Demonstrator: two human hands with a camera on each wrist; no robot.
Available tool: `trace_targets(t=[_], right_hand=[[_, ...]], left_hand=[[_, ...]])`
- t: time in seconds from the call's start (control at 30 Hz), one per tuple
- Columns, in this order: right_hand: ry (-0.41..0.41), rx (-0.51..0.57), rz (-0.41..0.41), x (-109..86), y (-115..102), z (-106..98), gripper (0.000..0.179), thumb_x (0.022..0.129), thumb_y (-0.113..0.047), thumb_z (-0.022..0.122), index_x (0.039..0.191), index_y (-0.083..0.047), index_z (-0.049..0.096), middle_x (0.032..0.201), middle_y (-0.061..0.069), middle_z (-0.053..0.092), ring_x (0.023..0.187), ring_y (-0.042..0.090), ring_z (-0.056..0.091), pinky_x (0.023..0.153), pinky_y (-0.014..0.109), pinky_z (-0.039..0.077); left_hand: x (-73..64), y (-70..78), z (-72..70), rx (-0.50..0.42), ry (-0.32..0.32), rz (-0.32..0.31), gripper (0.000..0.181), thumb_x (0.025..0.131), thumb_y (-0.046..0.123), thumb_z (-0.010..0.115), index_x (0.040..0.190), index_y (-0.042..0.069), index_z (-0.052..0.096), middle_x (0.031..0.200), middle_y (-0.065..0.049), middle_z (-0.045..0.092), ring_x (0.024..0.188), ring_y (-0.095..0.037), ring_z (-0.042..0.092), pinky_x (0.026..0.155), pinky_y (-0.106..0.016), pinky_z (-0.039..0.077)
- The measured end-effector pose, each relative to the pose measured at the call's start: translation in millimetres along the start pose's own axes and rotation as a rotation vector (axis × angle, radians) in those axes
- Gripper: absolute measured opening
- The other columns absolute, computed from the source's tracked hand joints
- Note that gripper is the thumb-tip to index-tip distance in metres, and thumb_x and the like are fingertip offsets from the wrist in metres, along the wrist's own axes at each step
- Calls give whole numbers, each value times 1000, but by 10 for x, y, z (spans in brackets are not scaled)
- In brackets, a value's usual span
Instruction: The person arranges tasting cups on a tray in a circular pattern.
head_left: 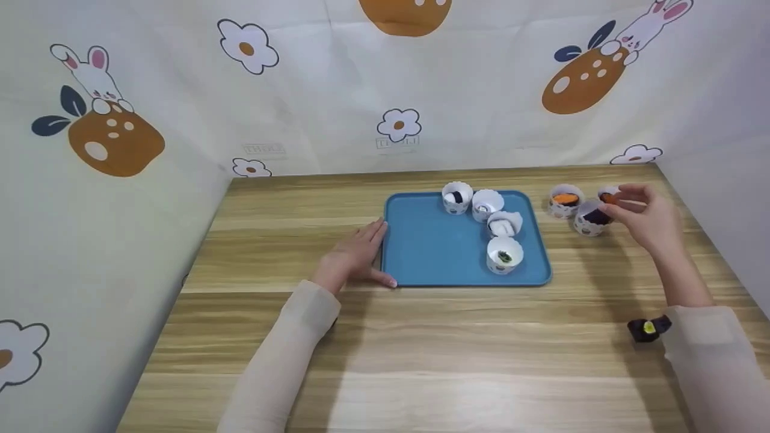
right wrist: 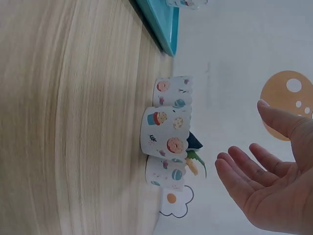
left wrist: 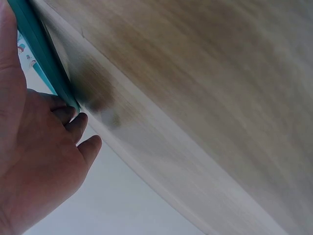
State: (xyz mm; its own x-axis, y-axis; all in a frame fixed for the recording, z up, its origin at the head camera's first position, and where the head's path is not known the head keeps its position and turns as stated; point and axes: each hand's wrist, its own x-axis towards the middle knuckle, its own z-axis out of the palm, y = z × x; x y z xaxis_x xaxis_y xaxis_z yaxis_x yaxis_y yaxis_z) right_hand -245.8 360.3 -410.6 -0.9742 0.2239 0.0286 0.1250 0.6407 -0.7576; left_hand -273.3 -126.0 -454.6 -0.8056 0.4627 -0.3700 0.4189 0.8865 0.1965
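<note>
The left hand (head_left: 355, 252) is spread against the nearest edge of the blue tray (head_left: 433, 240), its fingers and thumb touching the rim without wrapping round it. The right hand (head_left: 649, 219) is half open over three paper baking cups, thumb and fingers apart with nothing between them.

Of those three, the cup farthest to the right hand's left (head_left: 562, 211) holds an orange-topped toy sushi piece; the cup by its thumb (head_left: 588, 228) holds a dark piece; the cup behind its fingers (head_left: 607, 190), partly hidden, shows something reddish-orange.

Between the hands, four more cups stand on the tray: one with a black-and-white piece (head_left: 455, 207), one with a small white item (head_left: 483, 215), one with a bent rim and white contents (head_left: 494, 233), and the closest with something green (head_left: 504, 269).

The cups carry printed doughnuts and cupcakes. Beyond the left hand, faint boxed lettering (head_left: 264, 148) on the backdrop begins "TH"; the rest is unclear.
</note>
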Motion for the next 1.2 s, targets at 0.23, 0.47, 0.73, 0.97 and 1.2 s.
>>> trace_targets(t=[0.23, 0.47, 0.73, 0.97, 1.2], right_hand=[[47, 34, -37, 58, 113, -29, 67, 93, -39, 68, 141, 2, 44, 126, 1, 56, 128, 31, 58, 71, 0, 45], [86, 46, -28, 91, 247, -28, 62, 93, -39, 69, 138, -2, 47, 124, 0, 57, 132, 47, 50, 72, -2, 43], [22, 34, 51, 80, 378, 25, 84, 93, -43, 66, 151, 6, 31, 148, 33, 44, 134, 51, 45, 68, -2, 40], [-20, 28, 56, 57, 438, 97, 86, 93, -42, 68, 149, 11, 29, 145, 38, 43, 132, 51, 46, 69, -2, 36], [-49, 15, 117, 65, 405, 153, 93, 92, -45, 67, 151, 13, 21, 150, 39, 34, 136, 50, 43, 96, 24, 50]], left_hand=[[5, 1, -7, -1, -11, -6, 130, 73, 71, 72, 161, 8, 0, 170, -9, -3, 158, -24, 1, 129, -43, 10], [11, -13, 8, 1, -7, -10, 130, 73, 73, 71, 161, 8, 0, 170, -9, -4, 158, -25, 1, 128, -44, 12], [-1, -10, 5, -22, -11, -20, 131, 72, 73, 72, 161, 9, -2, 170, -8, -6, 158, -26, 1, 128, -46, 13], [12, -19, 12, -32, -2, -10, 130, 73, 71, 73, 161, 8, 0, 170, -9, -3, 158, -27, 3, 128, -46, 13], [1, -3, 0, -36, 0, -18, 130, 73, 70, 74, 161, 8, 0, 170, -9, -4, 158, -27, 4, 128, -46, 13]])
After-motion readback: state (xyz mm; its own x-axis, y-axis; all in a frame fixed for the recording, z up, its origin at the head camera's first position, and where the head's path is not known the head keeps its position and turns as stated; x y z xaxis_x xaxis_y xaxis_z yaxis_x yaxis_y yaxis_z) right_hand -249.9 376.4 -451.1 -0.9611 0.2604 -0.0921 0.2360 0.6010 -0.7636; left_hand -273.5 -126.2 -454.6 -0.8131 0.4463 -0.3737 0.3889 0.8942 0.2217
